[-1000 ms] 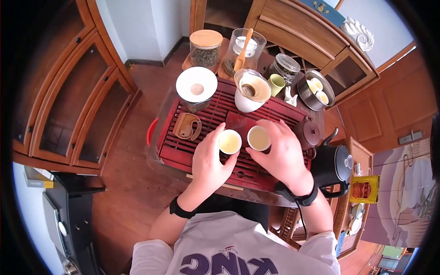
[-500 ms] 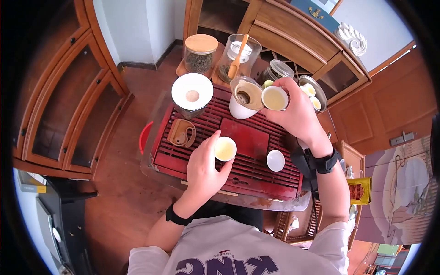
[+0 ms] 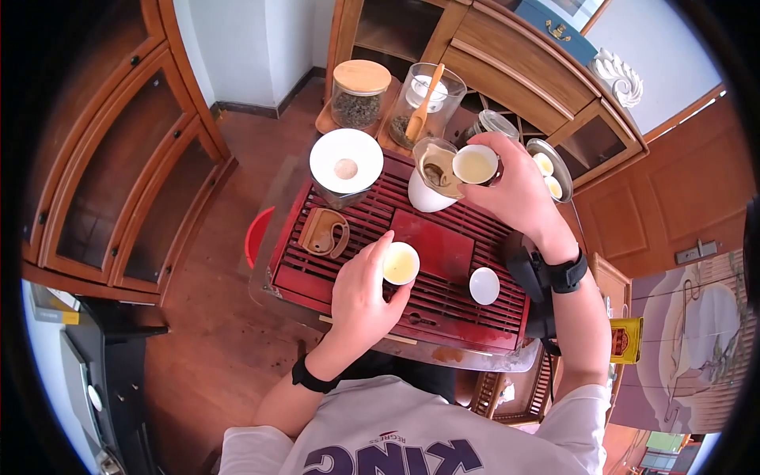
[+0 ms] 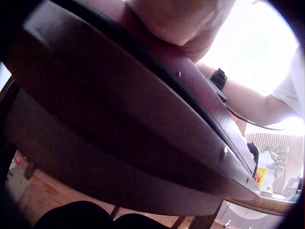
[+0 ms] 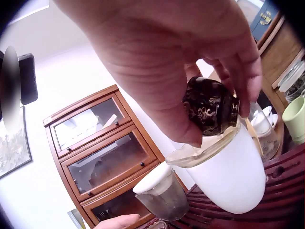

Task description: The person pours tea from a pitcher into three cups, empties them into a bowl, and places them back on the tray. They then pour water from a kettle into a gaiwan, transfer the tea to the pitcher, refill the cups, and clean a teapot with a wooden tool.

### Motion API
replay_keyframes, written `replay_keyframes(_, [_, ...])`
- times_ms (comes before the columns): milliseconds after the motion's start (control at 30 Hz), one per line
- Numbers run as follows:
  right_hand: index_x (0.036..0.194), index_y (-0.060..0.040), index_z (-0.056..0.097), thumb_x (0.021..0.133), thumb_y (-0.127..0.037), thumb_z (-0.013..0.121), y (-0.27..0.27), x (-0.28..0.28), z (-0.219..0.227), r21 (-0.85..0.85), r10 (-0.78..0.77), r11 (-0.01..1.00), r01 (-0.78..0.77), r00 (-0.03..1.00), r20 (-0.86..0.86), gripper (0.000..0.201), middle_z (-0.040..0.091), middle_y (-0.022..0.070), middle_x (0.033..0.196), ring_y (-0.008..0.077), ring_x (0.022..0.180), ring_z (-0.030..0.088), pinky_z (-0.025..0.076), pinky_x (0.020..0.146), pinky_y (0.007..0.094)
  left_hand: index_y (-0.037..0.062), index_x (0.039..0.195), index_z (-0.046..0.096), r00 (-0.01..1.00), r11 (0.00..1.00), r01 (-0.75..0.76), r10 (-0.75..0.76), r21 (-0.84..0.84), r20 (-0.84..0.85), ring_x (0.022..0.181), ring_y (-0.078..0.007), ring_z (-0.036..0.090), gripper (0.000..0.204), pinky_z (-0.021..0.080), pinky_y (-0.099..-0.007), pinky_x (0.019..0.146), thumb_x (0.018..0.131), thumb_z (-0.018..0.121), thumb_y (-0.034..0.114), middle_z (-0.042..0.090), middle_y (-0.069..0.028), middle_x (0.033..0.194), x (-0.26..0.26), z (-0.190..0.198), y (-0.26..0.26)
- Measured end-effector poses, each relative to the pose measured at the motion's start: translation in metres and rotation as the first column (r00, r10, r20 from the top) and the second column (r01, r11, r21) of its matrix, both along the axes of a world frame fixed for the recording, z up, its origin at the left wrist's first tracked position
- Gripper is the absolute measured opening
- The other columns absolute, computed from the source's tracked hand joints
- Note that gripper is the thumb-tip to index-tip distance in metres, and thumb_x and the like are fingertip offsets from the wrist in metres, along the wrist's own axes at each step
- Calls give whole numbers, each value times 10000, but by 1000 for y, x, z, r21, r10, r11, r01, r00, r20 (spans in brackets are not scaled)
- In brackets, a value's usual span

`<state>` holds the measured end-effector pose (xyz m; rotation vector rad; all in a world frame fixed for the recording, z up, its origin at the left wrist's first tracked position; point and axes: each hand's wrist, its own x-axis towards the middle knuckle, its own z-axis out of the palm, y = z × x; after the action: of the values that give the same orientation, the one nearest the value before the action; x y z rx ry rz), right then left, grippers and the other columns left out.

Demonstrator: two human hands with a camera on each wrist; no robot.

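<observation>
My right hand (image 3: 518,190) pinches a small teacup (image 3: 475,165) of pale tea by its sides. In the right wrist view this cup (image 5: 212,106) is dark with a gold pattern and tilts at the rim of a cloth-lined strainer (image 5: 205,149) on a white pitcher (image 5: 233,179). Low over the near side of the slatted red tea tray (image 3: 443,247), my left hand (image 3: 360,297) holds another teacup (image 3: 401,264) of pale tea between thumb and fingers. To its right on the tray is a small white cup (image 3: 484,286).
A white-topped glass vessel (image 3: 346,162) and a wooden holder (image 3: 324,233) occupy the tray's left side. Behind stand a lidded tea jar (image 3: 358,99) and a glass canister (image 3: 427,95) with a wooden scoop. A metal bowl (image 3: 554,170) with cups lies beyond my right hand.
My right hand has carried its teacup from beside the left one up and right to the strainer, uncovering the white cup. My left hand keeps its teacup in nearly the same place.
</observation>
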<state>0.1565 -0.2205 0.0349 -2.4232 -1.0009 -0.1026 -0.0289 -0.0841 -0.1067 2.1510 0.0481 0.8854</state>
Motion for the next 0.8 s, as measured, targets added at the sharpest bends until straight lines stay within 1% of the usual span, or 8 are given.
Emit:
replay_keyframes(33, [1191,-53,622,703,-154,815,0,0,0,-28,8,1000,-6,998,61,534,662,124,1102,254,976,649,522,855,353,22,1416,447,1000,1000,1,-1,0,0,984,-327,648,767,515,-428,832,742,806,88,636,-164,1158,0,-1,0])
replay_keyframes(67, [1191,-53,622,703,-154,815,1,0,1,-29,6,1000,-5,998,60,534,662,124,1102,254,976,649,522,855,353,21,1415,450,1000,1000,2,-2,-1,-4,985,-326,647,765,515,-427,833,742,806,88,636,-165,1158,0,-2,0])
replay_keyframes(167, [1213,-59,626,703,-153,810,5,-2,5,-90,17,996,-10,997,73,549,650,140,1131,272,993,643,521,865,361,16,1408,449,1000,1000,1,-1,8,-6,981,-330,653,754,517,-422,834,750,807,100,639,-170,1145,0,-2,1])
replay_keyframes(233, [1164,-93,626,703,-148,774,6,-2,4,-51,42,998,-38,996,77,487,625,173,1015,365,976,632,516,887,426,11,1403,447,1000,1000,-3,4,17,-3,975,-335,660,745,520,-418,835,759,808,111,643,-176,1132,0,-2,1])
replay_keyframes(467, [1179,-119,629,700,-117,775,8,1,3,-116,66,992,-42,976,207,501,605,154,974,365,920,635,529,836,432,11,1409,441,1000,1000,1,-1,13,-11,986,-335,659,751,519,-421,844,760,805,109,641,-180,1136,0,-2,1])
replay_keyframes(567, [1177,-124,632,688,-81,775,11,-2,5,-160,75,987,-31,957,279,511,596,143,969,356,913,636,529,831,440,11,1409,443,1000,1000,-1,1,13,-8,995,-335,660,753,519,-420,850,757,807,105,641,-181,1142,1,-1,1])
replay_keyframes(633, [1178,-135,640,680,-40,758,12,-3,3,-196,119,980,-36,897,426,521,594,121,976,327,927,635,520,828,437,12,1408,445,1000,1000,-2,2,13,-5,999,-335,660,753,520,-420,854,754,808,102,641,-181,1145,0,-1,1])
replay_keyframes(800, [1165,-162,660,697,-18,720,15,-5,3,-270,191,962,-41,809,556,493,591,80,1002,273,967,620,490,839,403,10,1403,451,1000,1000,0,0,7,-7,999,-341,661,749,521,-423,855,751,809,97,644,-184,1147,0,-2,1])
